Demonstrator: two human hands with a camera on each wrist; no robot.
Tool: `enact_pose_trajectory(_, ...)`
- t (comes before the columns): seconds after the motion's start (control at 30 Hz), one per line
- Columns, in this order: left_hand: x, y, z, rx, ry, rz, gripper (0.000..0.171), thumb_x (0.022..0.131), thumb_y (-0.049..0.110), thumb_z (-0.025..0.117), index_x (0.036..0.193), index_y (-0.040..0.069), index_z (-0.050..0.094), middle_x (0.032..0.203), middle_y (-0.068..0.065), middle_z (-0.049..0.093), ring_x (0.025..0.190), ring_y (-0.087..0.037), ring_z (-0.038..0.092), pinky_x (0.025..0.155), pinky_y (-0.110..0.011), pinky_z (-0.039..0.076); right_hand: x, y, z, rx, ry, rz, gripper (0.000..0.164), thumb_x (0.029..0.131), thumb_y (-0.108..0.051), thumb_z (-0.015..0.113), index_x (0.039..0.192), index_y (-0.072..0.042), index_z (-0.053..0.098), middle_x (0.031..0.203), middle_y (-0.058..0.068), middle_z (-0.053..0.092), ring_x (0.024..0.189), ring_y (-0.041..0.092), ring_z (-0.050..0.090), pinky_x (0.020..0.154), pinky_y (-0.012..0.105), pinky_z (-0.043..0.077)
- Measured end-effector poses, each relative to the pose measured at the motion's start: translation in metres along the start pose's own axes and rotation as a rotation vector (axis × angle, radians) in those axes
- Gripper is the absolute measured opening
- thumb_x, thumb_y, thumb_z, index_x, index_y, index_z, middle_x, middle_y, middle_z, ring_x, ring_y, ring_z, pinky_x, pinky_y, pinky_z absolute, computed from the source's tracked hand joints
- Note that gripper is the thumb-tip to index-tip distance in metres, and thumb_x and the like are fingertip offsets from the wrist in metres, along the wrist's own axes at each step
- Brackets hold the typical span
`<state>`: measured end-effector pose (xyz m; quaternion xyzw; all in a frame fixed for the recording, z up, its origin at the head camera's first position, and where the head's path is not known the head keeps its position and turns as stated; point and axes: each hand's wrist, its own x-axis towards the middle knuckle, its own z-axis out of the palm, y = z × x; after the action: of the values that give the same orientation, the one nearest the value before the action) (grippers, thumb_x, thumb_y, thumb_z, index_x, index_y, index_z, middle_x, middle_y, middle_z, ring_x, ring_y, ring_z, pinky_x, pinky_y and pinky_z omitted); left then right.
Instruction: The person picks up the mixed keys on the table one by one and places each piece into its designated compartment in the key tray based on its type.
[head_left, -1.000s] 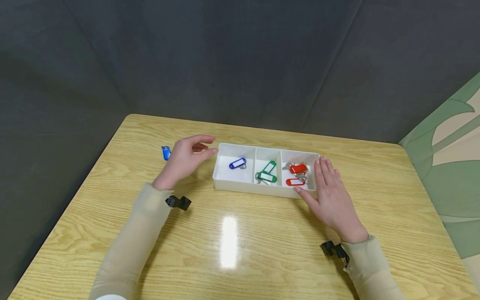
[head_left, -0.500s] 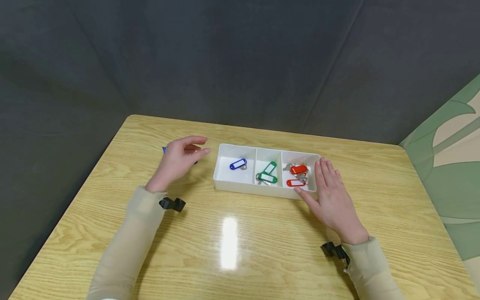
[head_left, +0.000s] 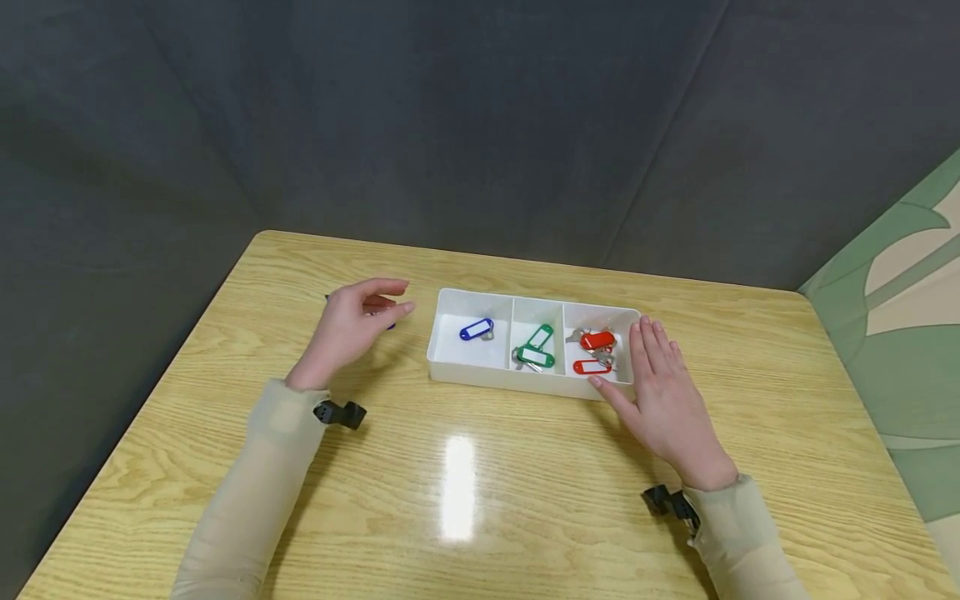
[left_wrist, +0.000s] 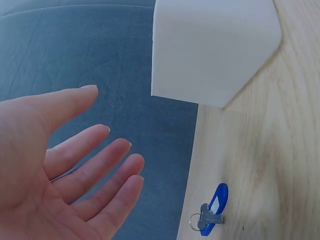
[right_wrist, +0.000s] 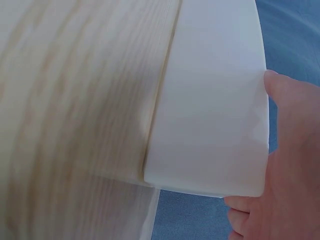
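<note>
A white three-compartment tray (head_left: 480, 376) sits on the table. It holds a blue key tag (head_left: 476, 329) on the left, green key tags (head_left: 536, 357) in the middle and red key tags (head_left: 597, 340) with keys on the right. My right hand (head_left: 663, 400) rests against the tray's right end, fingers straight, thumb at the front rim. My left hand (head_left: 348, 325) hovers left of the tray, fingers loosely bent, holding nothing. Below it in the left wrist view lies a blue key tag with a key (left_wrist: 216, 210); in the head view the hand mostly hides it.
A wooden table (head_left: 525, 500) carries everything, its far edge close behind the tray. A dark cloth partition (head_left: 480, 125) rises beyond it. A green and beige patterned surface (head_left: 900, 350) borders the right side.
My left hand has drawn back to the left, away from the tray's left end, and now covers most of the blue key tag seen beside it earlier. The right hand and tray stay put.
</note>
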<state>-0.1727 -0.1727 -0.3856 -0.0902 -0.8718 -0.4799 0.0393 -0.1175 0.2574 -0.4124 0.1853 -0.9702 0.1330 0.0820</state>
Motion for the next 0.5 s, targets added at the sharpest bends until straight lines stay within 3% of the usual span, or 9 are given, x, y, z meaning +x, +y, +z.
enact_pose_trajectory(0.27,-0.0033,-0.0013,-0.0012,-0.004,0.006,-0.004,0.041,0.096,0.029,0.074,0.132,0.009,0.068,0.125,-0.013,0.068,0.104,-0.026,0.067,0.088,-0.042,0.056,0.0001,0.0001,-0.0002,-0.001,-0.003,-0.001,0.094,0.100,-0.053,0.058,0.157,0.011,0.017,0.164,0.029,0.014,0.152,0.041,0.008,0.122,0.051,0.006)
enact_pose_trajectory(0.5,-0.0053,-0.0041,-0.0014,0.013,0.017,-0.021,0.043,0.096,0.031,0.075,0.131,0.008,0.068,0.125,-0.009,0.068,0.103,-0.024,0.066,0.089,-0.041,0.054,0.0004,-0.0009,-0.0003,0.000,0.003,0.001,0.094,0.100,-0.053,0.058,0.156,0.012,0.019,0.163,0.030,0.016,0.152,0.043,0.009,0.122,0.053,0.007)
